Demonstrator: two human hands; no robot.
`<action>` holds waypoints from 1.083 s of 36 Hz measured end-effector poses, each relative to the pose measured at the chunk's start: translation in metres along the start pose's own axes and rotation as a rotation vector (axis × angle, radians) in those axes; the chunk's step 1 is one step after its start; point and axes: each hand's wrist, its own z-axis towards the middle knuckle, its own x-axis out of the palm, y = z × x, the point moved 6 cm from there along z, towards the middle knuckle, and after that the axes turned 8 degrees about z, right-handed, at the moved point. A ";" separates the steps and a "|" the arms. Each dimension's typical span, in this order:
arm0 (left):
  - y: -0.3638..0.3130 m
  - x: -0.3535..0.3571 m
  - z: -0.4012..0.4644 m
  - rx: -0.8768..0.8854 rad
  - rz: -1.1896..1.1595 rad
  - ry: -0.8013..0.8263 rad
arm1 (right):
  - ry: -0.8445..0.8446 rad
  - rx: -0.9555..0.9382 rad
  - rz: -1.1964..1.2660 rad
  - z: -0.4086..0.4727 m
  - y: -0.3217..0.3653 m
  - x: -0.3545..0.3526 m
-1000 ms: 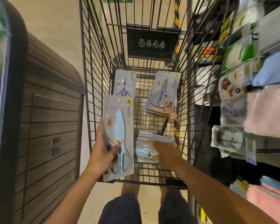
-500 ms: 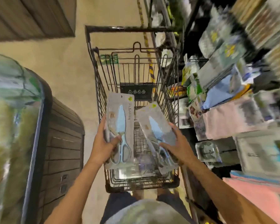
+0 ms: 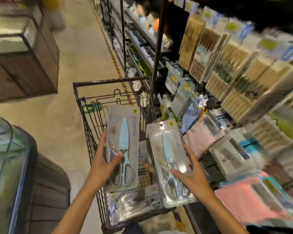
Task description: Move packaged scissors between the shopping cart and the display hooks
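Head view puts us above the black wire shopping cart (image 3: 85, 119), with one carded pack in each hand and neither yet on a hook. Our left hand (image 3: 102, 166) grips the grey card pack of pale blue scissors (image 3: 123, 147) by its left edge, thumb across the front near the pivot. Our right hand (image 3: 192, 176) grasps the clear blister pack of pale blue scissors (image 3: 169, 159) along its lower right side, fingers (image 3: 187, 150) behind the right edge and thumb on the front.

Both packs are lifted above the cart basket, the left one over its middle and the right one over its right rim, just beside the blurred display rack of hanging goods (image 3: 227, 68). We judge the pick-up from the cart done for these two; what is left is to carry them to the hooks and thread the hang holes on. More clear packs (image 3: 132, 205) appear to lie in the cart bottom, so further trips likely remain. We cannot make out which hook is free.

Each pack has its long axis running away from us, handles near our wrists and blade tips pointing up-frame toward the hang hole. The right pack leans slightly leftward at its top.
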 end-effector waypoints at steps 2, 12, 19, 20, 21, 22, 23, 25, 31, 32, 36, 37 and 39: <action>-0.012 0.008 -0.010 0.033 0.002 0.012 | -0.028 -0.032 0.004 -0.016 0.007 -0.011; -0.070 0.058 -0.089 0.164 0.069 0.118 | -0.281 -0.139 0.050 -0.140 0.034 -0.076; -0.106 0.107 -0.155 0.240 0.098 0.300 | -0.480 -0.131 0.051 -0.242 0.022 -0.118; -0.109 0.114 -0.161 0.248 0.104 0.325 | -0.505 -0.129 0.038 -0.255 0.020 -0.124; -0.112 0.121 -0.168 0.256 0.097 0.354 | -0.527 -0.128 0.025 -0.269 0.018 -0.129; -0.116 0.128 -0.175 0.270 0.088 0.385 | -0.551 -0.128 0.021 -0.283 0.018 -0.133; -0.120 0.136 -0.181 0.287 0.080 0.415 | -0.580 -0.133 0.023 -0.297 0.019 -0.136; -0.130 0.151 -0.193 0.324 0.055 0.487 | -0.646 -0.142 0.024 -0.325 0.021 -0.141; -0.152 0.188 -0.225 0.428 0.051 0.620 | -0.833 -0.124 0.025 -0.407 0.022 -0.145; -0.156 0.193 -0.231 0.447 0.045 0.637 | -0.865 -0.122 0.017 -0.421 0.023 -0.145; -0.173 0.212 -0.256 0.534 0.036 0.729 | -1.005 -0.140 -0.010 -0.474 0.033 -0.141; -0.177 0.215 -0.264 0.539 0.040 0.759 | -1.034 -0.137 -0.020 -0.486 0.035 -0.139; -0.185 0.224 -0.279 0.545 0.007 0.835 | -1.094 -0.129 -0.044 -0.511 0.040 -0.134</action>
